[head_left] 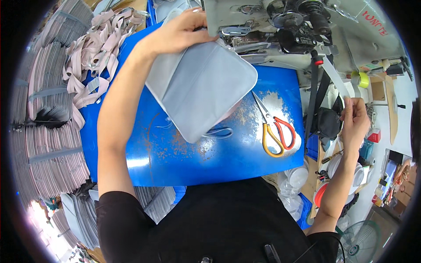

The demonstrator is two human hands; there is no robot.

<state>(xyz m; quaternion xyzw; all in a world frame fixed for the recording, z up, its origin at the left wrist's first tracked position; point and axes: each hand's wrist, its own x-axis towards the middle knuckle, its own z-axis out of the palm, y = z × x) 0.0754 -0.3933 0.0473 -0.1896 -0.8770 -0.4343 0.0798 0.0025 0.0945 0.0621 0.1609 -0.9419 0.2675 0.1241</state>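
My left hand (186,30) grips a light grey fabric pouch (206,87) by its upper part, at the sewing machine (289,30); its fingertips are partly hidden by the machine. The pouch lies angled over a worn blue table (184,171). Off to the right, my right hand (354,114) pinches a pale grey tape (335,74) that runs taut down from the machine's attachment. Scissors (276,131) with orange and red handles lie right of the pouch, blades pointing up-left. A small grey loop (219,133) shows under the pouch's lower edge.
Tangled pink and grey straps (90,52) pile at the upper left. Bundled stacks of flat pieces (52,153) line the left and lie below the table. A yellow tape roll (360,79), white reels (294,177) and a fan (357,243) are on the right.
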